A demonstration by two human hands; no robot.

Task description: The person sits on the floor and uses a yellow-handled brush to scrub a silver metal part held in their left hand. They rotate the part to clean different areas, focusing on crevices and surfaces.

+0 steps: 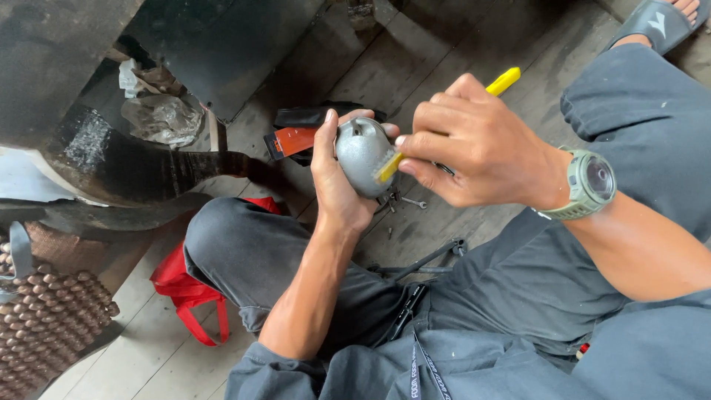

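Note:
My left hand (335, 184) grips a rounded grey metal part (361, 152), holding it up over my lap with the thumb along its left side. My right hand (474, 144) holds a yellow-handled brush (503, 80); its bristle end (386, 167) presses against the right side of the metal part. A green wristwatch (589, 185) sits on my right wrist. I sit cross-legged in grey clothes on a wooden plank floor.
A small wrench and loose bolts (406, 200) lie on the floor under the part. An orange-and-black tool (295, 139) rests behind it. A red bag (189, 289) lies by my left knee, a dark machine body (133, 167) at left, a crumpled plastic bag (163, 118), a sandalled foot (663, 18).

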